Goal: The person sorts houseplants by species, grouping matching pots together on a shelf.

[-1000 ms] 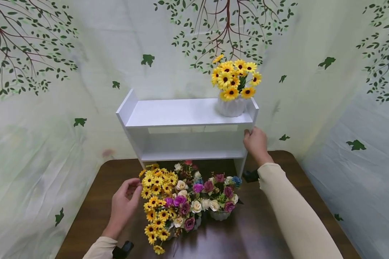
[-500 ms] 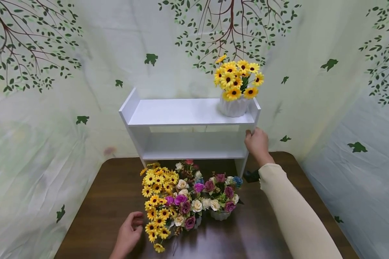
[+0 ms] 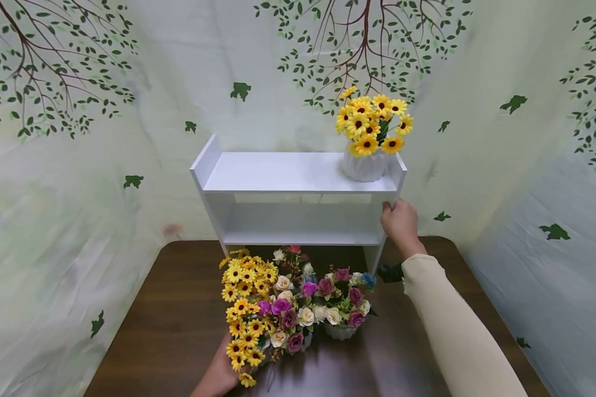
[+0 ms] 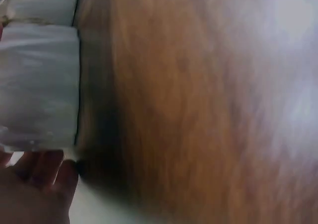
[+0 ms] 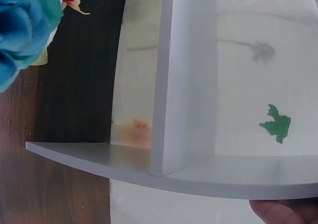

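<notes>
My left hand (image 3: 222,368) reaches in low beside the front-left pot of yellow daisies (image 3: 246,339), its fingers largely hidden behind the blooms. In the left wrist view, its fingers (image 4: 47,167) lie right against the side of a whitish pot (image 4: 39,90); whether they curl round it is not visible. My right hand (image 3: 400,225) holds the right side panel of a white two-tier shelf (image 3: 298,237); the right wrist view shows part of that hand (image 5: 285,211) at the panel's outer face. A white pot of yellow daisies (image 3: 366,165) stands on the top tier's right end.
Several flower pots crowd together before the shelf on the dark wooden table (image 3: 174,309). Among them are mixed roses (image 3: 288,317) in the middle and a rose pot (image 3: 342,332) at the right. Behind hangs a leaf-printed cloth backdrop (image 3: 169,82).
My left hand has come down from beside the rear daisies toward the front and then moved right, in against the front-left daisy pot. My right hand stays at the shelf's side panel.
</notes>
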A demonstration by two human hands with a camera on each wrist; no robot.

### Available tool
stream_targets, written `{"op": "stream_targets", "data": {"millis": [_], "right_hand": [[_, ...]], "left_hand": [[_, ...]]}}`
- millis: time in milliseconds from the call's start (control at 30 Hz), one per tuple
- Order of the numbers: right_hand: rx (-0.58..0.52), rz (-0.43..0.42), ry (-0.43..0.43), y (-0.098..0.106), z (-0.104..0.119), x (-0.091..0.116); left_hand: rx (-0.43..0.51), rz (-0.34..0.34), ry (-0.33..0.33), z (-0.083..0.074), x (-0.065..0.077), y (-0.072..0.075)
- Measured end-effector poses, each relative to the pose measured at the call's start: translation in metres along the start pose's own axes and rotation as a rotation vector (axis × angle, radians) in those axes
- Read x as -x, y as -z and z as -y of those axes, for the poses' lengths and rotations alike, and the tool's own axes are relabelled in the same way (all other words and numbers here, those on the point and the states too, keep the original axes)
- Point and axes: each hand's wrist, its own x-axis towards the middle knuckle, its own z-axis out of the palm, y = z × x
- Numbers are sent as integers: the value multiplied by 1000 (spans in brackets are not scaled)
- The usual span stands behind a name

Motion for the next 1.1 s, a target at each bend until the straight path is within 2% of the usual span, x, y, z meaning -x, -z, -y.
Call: {"op": "stream_targets", "data": {"millis": [233,300,433,567,800,900,1000,1100], "right_hand": [[4,-33,14,0,1,0],[2,-25,16,-1,1,0],[3,-20,6,-1,0,-1],[10,-24,-8,-2,-2,-2],[14,-17,11,-1,-2,-4],[13,-22,15,0,-1,-4],[13,-28,18,0,-2,-4],[13,-21,19,0,-4,-3]], "left_hand": [[-207,-140,-103,-3,-1,-18],[-204,-157,-118,-5,0,-21],[-224,-182,-62,-7,1,-22],[-242,-167,17,-8,1,-20],[-257,-220,-17,-8,1,-18],[-248,-239,-19,-12,1,-14],[-223,-253,-17,-24,7,-7],[-243,-258,-4,-43,15,1]]}}
